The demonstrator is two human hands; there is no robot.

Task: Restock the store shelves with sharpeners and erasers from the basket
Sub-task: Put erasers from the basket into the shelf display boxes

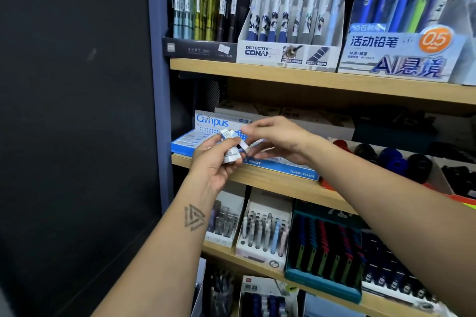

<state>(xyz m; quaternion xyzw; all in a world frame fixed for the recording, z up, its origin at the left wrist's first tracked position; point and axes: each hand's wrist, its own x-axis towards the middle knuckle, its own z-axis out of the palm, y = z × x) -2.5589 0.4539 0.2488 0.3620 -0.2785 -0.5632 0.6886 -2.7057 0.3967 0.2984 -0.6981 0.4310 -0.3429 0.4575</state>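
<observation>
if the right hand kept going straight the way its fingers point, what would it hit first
Most likely the erasers gripped in the left hand: the right hand points leftward with its fingertips right at that bunch. Beyond them sits the Campus eraser box, though depth is hard to judge.

The shelf boards (283,77) across the middle of the frame looked like pale, matt wood. The upright post (158,85) left of centre had a smooth blue painted finish. The display boxes (288,53) at the upper right were glossy printed card, and the erasers (230,148) at centre wore smooth paper sleeves.
</observation>
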